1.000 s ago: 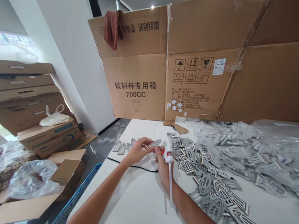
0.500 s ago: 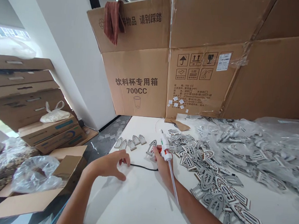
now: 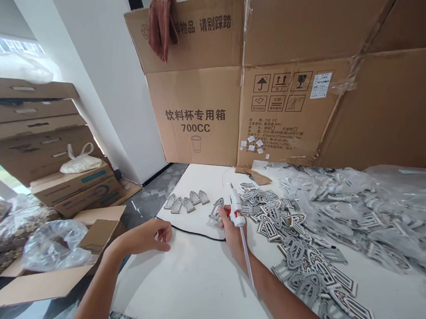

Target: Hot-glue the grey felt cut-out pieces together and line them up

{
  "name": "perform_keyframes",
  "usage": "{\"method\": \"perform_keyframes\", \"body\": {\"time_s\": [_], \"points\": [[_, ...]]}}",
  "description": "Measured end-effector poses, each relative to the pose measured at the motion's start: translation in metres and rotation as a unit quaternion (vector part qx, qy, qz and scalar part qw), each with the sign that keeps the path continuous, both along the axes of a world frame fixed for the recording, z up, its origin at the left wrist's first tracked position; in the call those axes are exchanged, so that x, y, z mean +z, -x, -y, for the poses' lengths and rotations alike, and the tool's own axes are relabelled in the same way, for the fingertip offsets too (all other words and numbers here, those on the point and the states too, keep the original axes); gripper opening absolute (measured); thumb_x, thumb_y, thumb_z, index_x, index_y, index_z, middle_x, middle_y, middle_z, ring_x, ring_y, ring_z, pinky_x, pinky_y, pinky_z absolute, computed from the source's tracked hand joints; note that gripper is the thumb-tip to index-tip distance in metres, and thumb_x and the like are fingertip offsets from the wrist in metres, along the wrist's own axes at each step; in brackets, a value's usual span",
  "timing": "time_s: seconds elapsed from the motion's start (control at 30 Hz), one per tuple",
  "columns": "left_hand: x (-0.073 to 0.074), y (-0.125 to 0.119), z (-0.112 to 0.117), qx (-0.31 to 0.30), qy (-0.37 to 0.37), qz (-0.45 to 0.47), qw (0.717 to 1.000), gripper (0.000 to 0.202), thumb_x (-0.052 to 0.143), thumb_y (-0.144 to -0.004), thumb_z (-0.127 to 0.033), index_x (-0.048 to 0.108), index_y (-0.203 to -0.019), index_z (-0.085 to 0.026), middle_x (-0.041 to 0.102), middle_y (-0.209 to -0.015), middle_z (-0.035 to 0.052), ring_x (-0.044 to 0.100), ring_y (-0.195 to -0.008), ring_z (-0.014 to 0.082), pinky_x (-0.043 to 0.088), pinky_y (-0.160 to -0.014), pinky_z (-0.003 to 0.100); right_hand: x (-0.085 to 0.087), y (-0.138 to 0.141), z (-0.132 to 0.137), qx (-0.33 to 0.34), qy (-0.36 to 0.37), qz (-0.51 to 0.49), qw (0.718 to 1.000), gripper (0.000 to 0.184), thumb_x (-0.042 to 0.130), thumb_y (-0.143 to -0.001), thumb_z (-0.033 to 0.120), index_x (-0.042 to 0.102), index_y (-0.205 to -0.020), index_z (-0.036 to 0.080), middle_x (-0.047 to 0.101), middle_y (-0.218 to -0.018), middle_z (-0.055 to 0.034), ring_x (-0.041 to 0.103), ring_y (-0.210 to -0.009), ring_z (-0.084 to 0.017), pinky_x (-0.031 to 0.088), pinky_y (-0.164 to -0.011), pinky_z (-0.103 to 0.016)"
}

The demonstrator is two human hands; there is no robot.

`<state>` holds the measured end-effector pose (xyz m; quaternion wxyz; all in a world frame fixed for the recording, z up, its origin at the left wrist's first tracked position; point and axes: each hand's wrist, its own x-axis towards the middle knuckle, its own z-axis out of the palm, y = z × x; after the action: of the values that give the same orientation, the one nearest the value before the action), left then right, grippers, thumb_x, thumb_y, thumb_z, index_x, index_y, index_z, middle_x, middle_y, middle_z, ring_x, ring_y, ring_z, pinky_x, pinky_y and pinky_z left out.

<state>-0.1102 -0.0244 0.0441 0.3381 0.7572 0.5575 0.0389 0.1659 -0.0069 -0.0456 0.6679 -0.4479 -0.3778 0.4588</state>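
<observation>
My right hand is closed around a white hot glue gun, its nozzle pointing up and away. A long translucent glue stick trails from the gun's rear over my forearm. Right by those fingertips is a grey arch-shaped piece; I cannot tell whether they grip it. My left hand hovers low over the table's left side, fingers loosely curled, thumb apart, nothing visible in it. Beyond it, several similar grey arch pieces lie in a loose group.
A heap of arch pieces covers the right of the white table, with plastic-wrapped ones behind. A black cord crosses the tabletop. Tall cardboard walls the back. An open carton stands at left.
My left hand has moved left, away from the cord's middle, and its fingers have curled in more. The right hand with the glue gun has hardly moved.
</observation>
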Motion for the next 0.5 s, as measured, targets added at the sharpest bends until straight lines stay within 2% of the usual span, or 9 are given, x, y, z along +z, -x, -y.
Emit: {"method": "perform_keyframes", "body": {"time_s": [0.13, 0.27, 0.4, 0.5], "points": [[0.015, -0.023, -0.007, -0.02, -0.061, 0.083, 0.994, 0.023, 0.073, -0.084, -0.046, 0.073, -0.092, -0.025, 0.067, -0.079, -0.0003, 0.06, -0.075, 0.0178, 0.046, -0.07, 0.028, -0.002, 0.001, -0.002, 0.004, 0.0, -0.015, 1.0, 0.05, 0.081, -0.077, 0.058, 0.072, -0.095, 0.013, 0.069, -0.074, -0.0059, 0.052, -0.06, -0.015, 0.045, -0.056, -0.03], [0.024, -0.07, -0.024, 0.016, -0.126, 0.21, 0.969, 0.022, 0.073, -0.087, -0.045, 0.074, -0.089, -0.023, 0.073, -0.086, 0.0021, 0.066, -0.08, 0.0173, 0.054, -0.079, 0.03, -0.002, 0.001, -0.002, 0.013, 0.002, -0.026, 1.0, 0.05, 0.081, -0.078, 0.059, 0.07, -0.095, 0.013, 0.068, -0.072, -0.0047, 0.048, -0.055, -0.013, 0.04, -0.052, -0.028], [0.018, -0.112, -0.042, 0.044, -0.12, 0.258, 0.958, 0.019, 0.078, -0.083, -0.041, 0.075, -0.085, -0.022, 0.076, -0.085, 0.0022, 0.071, -0.078, 0.0178, 0.058, -0.074, 0.03, 0.0, 0.0, -0.001, 0.018, -0.009, -0.019, 1.0, 0.051, 0.079, -0.079, 0.063, 0.071, -0.093, 0.015, 0.063, -0.064, -0.0003, 0.049, -0.054, -0.012, 0.039, -0.051, -0.025], [0.007, -0.126, -0.048, 0.058, -0.108, 0.261, 0.957, 0.02, 0.076, -0.083, -0.041, 0.078, -0.084, -0.022, 0.077, -0.087, 0.0033, 0.072, -0.078, 0.0199, 0.06, -0.066, 0.03, -0.001, 0.0, -0.003, 0.016, -0.019, -0.026, 0.999, 0.052, 0.079, -0.079, 0.065, 0.071, -0.093, 0.016, 0.06, -0.06, 0.0021, 0.053, -0.055, -0.013, 0.043, -0.055, -0.025]]}}
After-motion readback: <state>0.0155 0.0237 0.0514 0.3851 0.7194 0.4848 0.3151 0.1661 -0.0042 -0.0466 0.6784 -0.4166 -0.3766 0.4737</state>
